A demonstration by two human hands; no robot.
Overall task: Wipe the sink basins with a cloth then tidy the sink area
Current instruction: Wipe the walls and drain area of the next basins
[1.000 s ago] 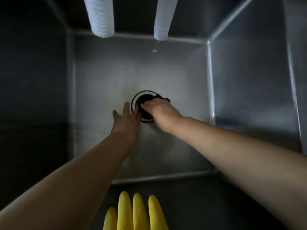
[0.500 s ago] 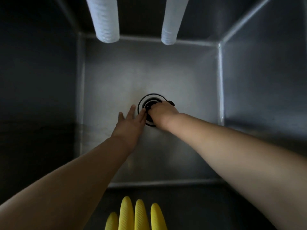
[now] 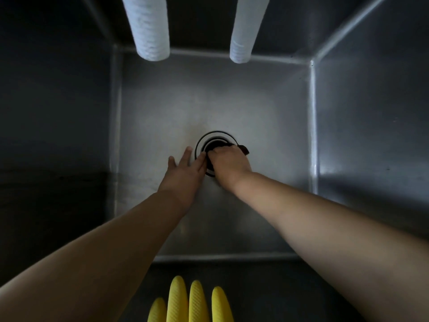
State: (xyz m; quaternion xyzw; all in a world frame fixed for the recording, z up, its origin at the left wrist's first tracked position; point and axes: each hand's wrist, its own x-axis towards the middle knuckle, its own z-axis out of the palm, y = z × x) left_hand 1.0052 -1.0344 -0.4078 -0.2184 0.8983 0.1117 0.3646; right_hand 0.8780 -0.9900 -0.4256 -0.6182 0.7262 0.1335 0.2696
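right hand grips dark stopper in drain; left hand spread flat beside it

No text, label, brand, number or sign is showing legibly anywhere in the head view.
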